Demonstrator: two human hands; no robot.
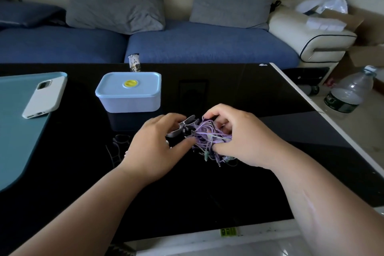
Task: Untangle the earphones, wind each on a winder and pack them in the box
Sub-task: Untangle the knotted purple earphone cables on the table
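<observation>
Currently: your right hand (246, 137) is clutching tangled earphones (207, 134), plugs (219, 164) pointing near; left hand (156, 144) pinching grey winder (184, 126).

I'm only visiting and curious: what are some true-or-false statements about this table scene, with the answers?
1. The box has its lid on. True.
2. The phone lies on the sofa. False: it lies on the teal mat on the table.
3. The right hand grips the purple earphones. True.
4. The water bottle stands on the table. False: it stands on the floor.
5. The left hand lies idle. False: its fingers hold grey winders.
</observation>
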